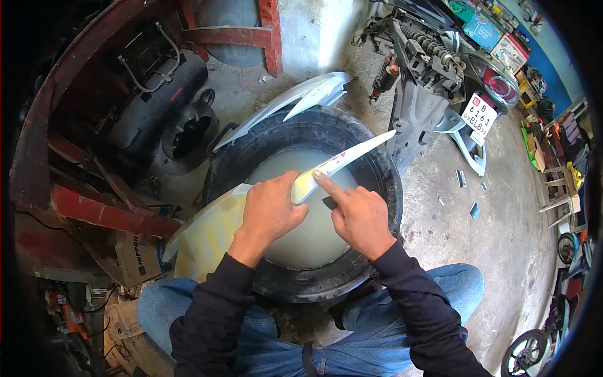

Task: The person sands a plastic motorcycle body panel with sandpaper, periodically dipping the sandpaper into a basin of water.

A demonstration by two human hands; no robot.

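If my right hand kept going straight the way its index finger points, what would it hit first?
The long pale panel in your left hand. The right hand's index fingertip already looks to be on its surface, though one view leaves actual contact uncertain.

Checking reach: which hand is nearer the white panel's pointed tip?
The person's right hand: its index finger touches the panel below the tip; the left hand grips farther down.

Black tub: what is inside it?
Cloudy, pale liquid shows inside the tub. Its murkiness hides anything below the surface, and the left hand, right hand and held panel cover part of it.
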